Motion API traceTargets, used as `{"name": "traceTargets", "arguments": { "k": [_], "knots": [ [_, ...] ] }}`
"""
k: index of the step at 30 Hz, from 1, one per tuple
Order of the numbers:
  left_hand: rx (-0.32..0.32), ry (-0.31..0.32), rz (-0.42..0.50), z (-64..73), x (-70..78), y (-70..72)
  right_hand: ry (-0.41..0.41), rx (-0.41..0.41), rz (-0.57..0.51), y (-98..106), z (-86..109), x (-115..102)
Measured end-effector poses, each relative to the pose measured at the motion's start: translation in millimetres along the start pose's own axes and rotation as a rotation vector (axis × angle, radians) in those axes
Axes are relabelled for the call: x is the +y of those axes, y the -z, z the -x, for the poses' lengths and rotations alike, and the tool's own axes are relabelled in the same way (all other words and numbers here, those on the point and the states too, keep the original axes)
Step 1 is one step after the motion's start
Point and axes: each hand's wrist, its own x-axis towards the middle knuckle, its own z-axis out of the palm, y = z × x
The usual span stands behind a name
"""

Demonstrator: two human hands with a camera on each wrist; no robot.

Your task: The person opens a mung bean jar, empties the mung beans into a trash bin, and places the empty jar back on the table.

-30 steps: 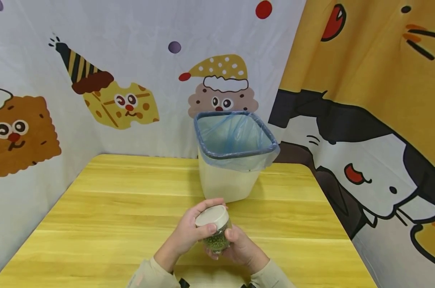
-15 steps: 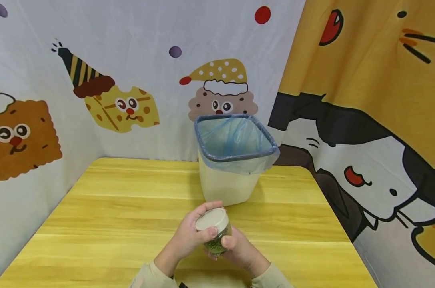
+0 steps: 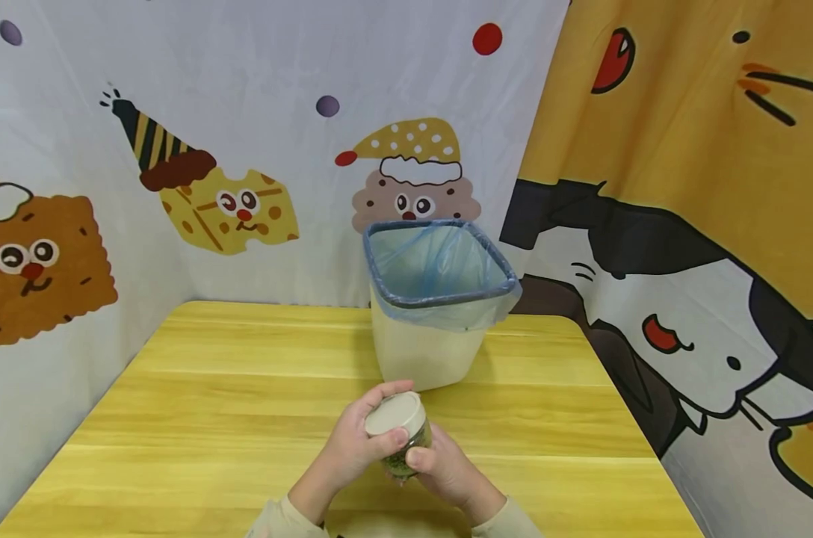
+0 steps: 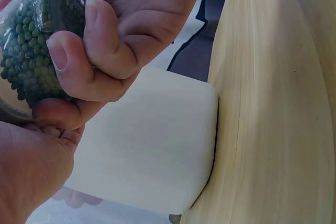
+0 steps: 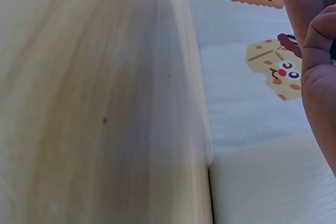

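Observation:
Above the near part of the table, both hands hold a small clear jar (image 3: 397,466) of green beans, probably mung beans, tilted slightly. Its pale cream lid (image 3: 396,413) faces up. My left hand (image 3: 347,446) grips the lid, thumb across its near side and fingers over the far side. From the right, my right hand (image 3: 452,472) holds the jar's glass body, its thumb pressed on the side. In the left wrist view the right hand's fingers curl round the jar's base, and the beans (image 4: 34,45) show through the glass.
Beyond the hands a cream waste bin (image 3: 430,351) stands on the yellow wood-grain table (image 3: 245,403), lined with a blue plastic bag (image 3: 440,254) folded over its rim. A printed cloth (image 3: 258,60) hangs behind, and a cat-patterned curtain (image 3: 655,134) is on the right.
My right thumb has slid left and down across the jar, covering more of the glass. The left hand keeps its grip on the lid. The whole head view has shifted slightly downward.

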Motion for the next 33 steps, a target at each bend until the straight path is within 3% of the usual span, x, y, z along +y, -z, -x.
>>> {"name": "traceTargets", "arguments": {
  "k": [7,21,33],
  "knots": [
    [-0.001,0.006,-0.004,0.8,-0.4,0.7,-0.012,0.046,0.028,-0.5,0.6,0.6],
    [0.024,0.017,0.008,0.0,1.4,0.4,0.043,0.076,0.048,-0.8,-0.1,1.9],
    [0.055,0.007,-0.042,1.3,-1.6,-0.3,0.038,0.14,0.202,0.1,0.8,3.4]
  ]
}}
